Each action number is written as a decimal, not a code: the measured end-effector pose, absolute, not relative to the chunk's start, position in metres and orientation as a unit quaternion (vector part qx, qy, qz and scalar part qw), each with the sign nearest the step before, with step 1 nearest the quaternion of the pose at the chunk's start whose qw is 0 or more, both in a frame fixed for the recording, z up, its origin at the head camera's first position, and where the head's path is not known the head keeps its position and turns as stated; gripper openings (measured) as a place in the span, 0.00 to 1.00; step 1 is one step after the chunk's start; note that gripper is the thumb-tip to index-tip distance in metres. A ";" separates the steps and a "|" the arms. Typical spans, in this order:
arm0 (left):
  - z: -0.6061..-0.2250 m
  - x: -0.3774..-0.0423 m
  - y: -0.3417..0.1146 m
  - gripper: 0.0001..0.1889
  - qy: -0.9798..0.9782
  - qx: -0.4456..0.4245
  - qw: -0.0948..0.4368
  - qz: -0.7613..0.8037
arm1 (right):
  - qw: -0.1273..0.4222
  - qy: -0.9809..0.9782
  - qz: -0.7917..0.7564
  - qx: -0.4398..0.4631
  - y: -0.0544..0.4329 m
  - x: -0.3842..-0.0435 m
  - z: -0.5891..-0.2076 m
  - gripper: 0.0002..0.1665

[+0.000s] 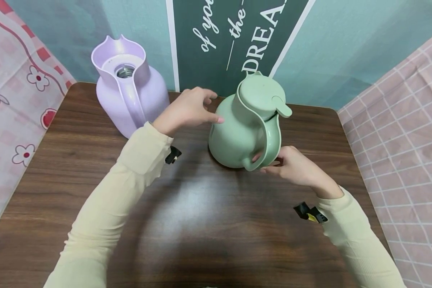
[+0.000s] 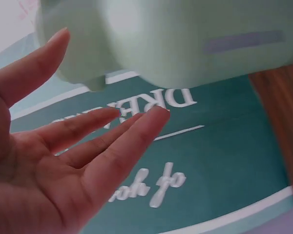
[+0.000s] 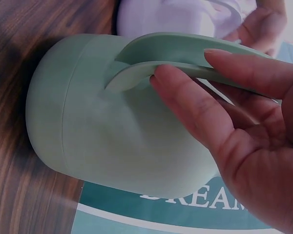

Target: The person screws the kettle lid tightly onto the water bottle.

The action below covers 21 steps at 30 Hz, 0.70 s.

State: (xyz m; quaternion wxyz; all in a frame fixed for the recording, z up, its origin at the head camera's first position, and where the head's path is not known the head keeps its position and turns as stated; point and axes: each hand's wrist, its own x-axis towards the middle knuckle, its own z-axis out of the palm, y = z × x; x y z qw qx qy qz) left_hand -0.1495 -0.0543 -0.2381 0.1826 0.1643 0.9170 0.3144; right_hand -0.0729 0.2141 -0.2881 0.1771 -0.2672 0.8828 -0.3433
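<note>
A light green vacuum jug [image 1: 234,136] stands on the wooden table, its lid [image 1: 263,96] on and its handle [image 1: 270,140] facing front right. On its left side is my left hand [image 1: 191,108], fingers spread and holding nothing; in the left wrist view a gap shows between the fingers [image 2: 136,131] and the jug. My right hand [image 1: 295,166] is at the lower part of the handle. In the right wrist view its fairly straight fingers [image 3: 190,102] reach to the handle, fingertips right at it, with the thumb [image 3: 249,68] over the other side.
A lilac vacuum jug [image 1: 151,88] without a lid stands at the back left, close behind my left forearm. Behind the table [image 1: 209,232] hangs a teal cloth with a dark green lettered panel [image 1: 209,60]. Pink patterned cloths [image 1: 399,120] flank both sides.
</note>
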 end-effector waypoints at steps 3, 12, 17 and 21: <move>-0.252 -0.148 -0.058 0.33 0.916 0.161 0.190 0.314 | 0.174 0.882 -0.346 -0.268 0.214 -0.073 -0.289 0.14; -0.299 -0.149 -0.058 0.33 0.914 0.148 0.226 0.303 | 0.163 0.880 -0.354 -0.270 0.214 -0.072 -0.291 0.15; -0.317 -0.145 -0.055 0.36 0.909 0.143 0.240 0.310 | 0.161 0.877 -0.364 -0.267 0.214 -0.071 -0.292 0.14; -0.329 -0.140 -0.052 0.36 0.905 0.140 0.237 0.324 | 0.161 0.874 -0.375 -0.264 0.214 -0.071 -0.292 0.14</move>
